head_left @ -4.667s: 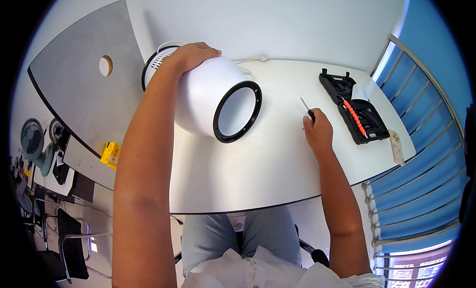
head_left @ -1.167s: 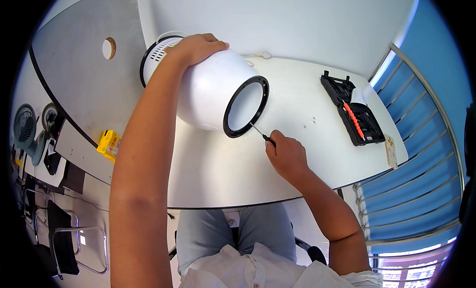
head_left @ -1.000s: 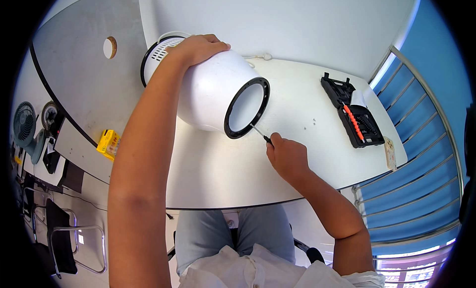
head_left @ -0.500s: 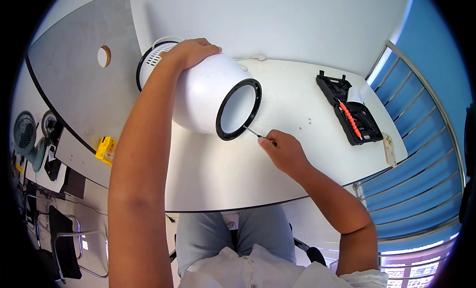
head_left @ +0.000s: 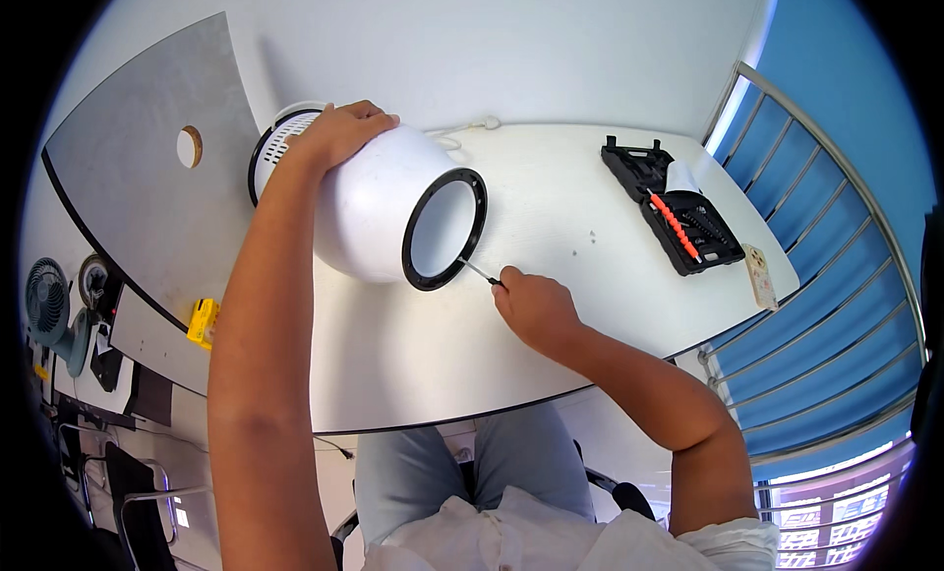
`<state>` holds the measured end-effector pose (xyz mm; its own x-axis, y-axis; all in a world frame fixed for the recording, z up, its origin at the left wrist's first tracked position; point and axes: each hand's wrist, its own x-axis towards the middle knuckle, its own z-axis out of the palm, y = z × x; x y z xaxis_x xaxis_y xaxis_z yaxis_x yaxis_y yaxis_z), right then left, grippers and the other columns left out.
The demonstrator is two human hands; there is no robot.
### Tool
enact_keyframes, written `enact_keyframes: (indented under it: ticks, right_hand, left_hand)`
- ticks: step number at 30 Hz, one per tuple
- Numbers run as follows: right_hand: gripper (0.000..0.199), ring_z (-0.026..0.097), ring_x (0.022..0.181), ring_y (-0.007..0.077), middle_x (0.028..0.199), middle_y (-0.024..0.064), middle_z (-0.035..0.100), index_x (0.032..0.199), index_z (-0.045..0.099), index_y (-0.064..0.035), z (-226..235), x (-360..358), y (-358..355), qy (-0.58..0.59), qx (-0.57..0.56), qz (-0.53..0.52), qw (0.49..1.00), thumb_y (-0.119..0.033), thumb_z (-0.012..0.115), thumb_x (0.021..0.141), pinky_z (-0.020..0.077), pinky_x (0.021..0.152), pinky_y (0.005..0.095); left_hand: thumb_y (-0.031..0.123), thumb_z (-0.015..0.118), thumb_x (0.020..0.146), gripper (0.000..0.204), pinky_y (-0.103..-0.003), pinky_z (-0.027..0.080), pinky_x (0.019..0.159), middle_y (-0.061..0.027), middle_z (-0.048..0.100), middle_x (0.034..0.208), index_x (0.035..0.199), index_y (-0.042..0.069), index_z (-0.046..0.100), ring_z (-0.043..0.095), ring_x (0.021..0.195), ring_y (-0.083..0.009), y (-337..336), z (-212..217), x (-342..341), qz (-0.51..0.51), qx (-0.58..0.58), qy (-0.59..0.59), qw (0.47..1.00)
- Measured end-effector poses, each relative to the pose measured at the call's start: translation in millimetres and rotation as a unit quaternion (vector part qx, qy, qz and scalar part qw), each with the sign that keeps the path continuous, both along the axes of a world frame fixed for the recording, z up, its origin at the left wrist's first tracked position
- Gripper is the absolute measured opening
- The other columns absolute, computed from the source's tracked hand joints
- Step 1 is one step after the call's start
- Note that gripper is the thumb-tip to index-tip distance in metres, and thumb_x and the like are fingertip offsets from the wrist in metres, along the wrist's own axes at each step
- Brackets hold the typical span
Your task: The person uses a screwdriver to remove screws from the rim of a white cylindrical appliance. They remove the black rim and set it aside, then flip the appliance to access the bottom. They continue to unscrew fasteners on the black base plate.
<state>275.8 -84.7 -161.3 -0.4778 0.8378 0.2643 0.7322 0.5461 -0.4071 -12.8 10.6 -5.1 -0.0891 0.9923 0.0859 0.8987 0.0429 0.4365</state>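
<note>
Screwdriver handle point(head_left: 497, 282) mostly hides in curled right fingers point(head_left: 510, 282); left fingers point(head_left: 374, 117) drape over white appliance point(head_left: 369, 202).

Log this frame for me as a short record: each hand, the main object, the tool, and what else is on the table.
Left hand: laid over the top of the white appliance
Right hand: closed around the screwdriver
Main object: white appliance on its side, black ring end facing right and toward the person
Tool: screwdriver tip at the ring's lower right; exact contact too small to tell
Also on white table: open black tool case with orange-red rod; tiny pieces
</note>
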Motion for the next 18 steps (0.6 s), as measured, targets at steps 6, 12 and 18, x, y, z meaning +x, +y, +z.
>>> enact_keyframes:
  ticks: [6, 12, 18]
  right_hand:
    - [0.018, 0.059, 0.056, 0.0183, 0.062, 0.0089, 0.058, 0.076, 0.050, -0.0080, 5.9, 9.3, 0.3, -0.229, 0.303, 0.032, 0.925, -0.019, 0.058, 0.088, 0.0445, 0.048, 0.0352]
    - [0.016, 0.041, 0.050, 0.0109, 0.061, 0.0030, 0.050, 0.081, 0.055, -0.0033, 17.7, 0.4, 6.5, 0.173, -0.236, -0.017, 0.956, -0.018, 0.057, 0.086, 0.0296, 0.044, 0.0278]
    - [0.017, 0.035, 0.049, 0.0085, 0.061, 0.0001, 0.043, 0.082, 0.054, -0.0024, 28.9, 6.2, 11.7, 0.357, -0.549, -0.057, 0.754, -0.017, 0.048, 0.088, 0.0234, 0.041, 0.0241]
  left_hand:
    - [0.063, 0.046, 0.080, 0.063, -0.073, 0.004, 0.102, -0.0023, 0.052, 0.138, 0.129, 0.025, 0.056, 0.015, 0.144, -0.0335, -5.2, 2.9, 3.5, 0.020, -0.011, 0.009, 1.000]
    - [0.063, 0.048, 0.079, 0.064, -0.074, 0.001, 0.101, -0.0025, 0.052, 0.138, 0.128, 0.023, 0.057, 0.015, 0.144, -0.0341, -4.7, 2.6, 2.4, 0.020, -0.009, -0.008, 1.000]
    - [0.062, 0.050, 0.078, 0.064, -0.074, 0.002, 0.101, -0.0038, 0.053, 0.137, 0.127, 0.023, 0.058, 0.017, 0.143, -0.0348, -8.2, 2.4, 4.6, 0.024, 0.005, -0.017, 1.000]
